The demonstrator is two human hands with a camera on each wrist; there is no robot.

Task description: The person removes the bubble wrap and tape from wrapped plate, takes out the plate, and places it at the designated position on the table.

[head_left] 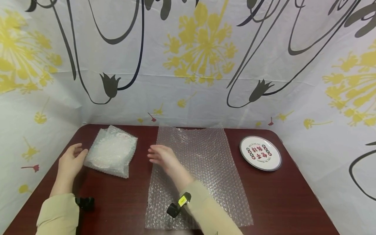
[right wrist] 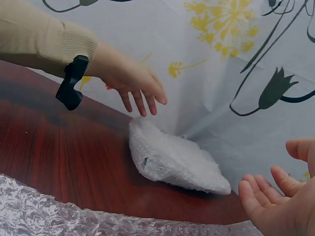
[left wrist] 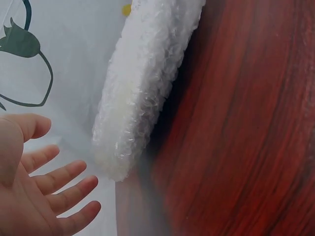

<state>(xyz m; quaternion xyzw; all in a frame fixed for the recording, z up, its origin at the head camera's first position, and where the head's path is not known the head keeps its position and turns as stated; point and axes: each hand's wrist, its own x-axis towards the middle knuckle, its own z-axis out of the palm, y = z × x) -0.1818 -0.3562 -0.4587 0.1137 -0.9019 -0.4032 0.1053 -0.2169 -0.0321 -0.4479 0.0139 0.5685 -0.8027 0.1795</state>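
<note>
A bundle wrapped in bubble wrap (head_left: 111, 150) lies at the left of the dark red table. Beside its left edge is my left hand (head_left: 70, 160), fingers relaxed and holding nothing; the left wrist view shows that hand (left wrist: 49, 187) spread a little apart from the bundle (left wrist: 142, 83). My right hand (head_left: 163, 158) hovers over the left edge of a flat bubble wrap sheet (head_left: 205, 163), its fingers loosely bent with nothing in them. In the right wrist view the bundle (right wrist: 174, 160) sits between both hands. What is inside the wrapping is hidden.
A white plate (head_left: 259, 153) with a dark rim and red and green print lies at the right of the table (head_left: 276, 202). Patterned white cloth (head_left: 188, 98) hangs around the back and sides. The sheet's far end touches the back cloth.
</note>
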